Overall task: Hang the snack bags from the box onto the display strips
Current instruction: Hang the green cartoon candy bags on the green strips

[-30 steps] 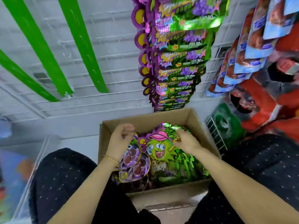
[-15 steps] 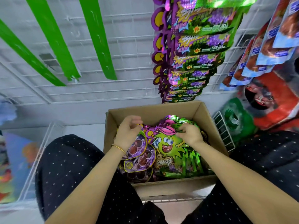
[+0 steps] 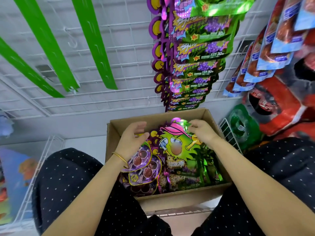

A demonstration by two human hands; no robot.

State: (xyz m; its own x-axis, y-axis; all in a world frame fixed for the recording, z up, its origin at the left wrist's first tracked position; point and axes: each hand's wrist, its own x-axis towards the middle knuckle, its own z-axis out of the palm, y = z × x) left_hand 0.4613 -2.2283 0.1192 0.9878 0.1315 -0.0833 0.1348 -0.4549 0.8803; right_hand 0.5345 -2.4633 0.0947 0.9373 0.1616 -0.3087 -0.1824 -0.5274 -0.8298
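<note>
Seen from above, a cardboard box [image 3: 170, 200] sits between the person's knees, packed with snack bags. The right hand [image 3: 203, 132] pinches the top edge of a green snack bag [image 3: 179, 149] with a pink-capped cartoon face; the bag lies on the pile inside the box. The left hand [image 3: 132, 142] hovers over purple bags [image 3: 143, 162] at the box's left, fingers loosely apart, gripping nothing. Behind, on a white wire grid [image 3: 122, 48], green display strips [image 3: 92, 45] hang beside a column of hung bags [image 3: 199, 53].
</note>
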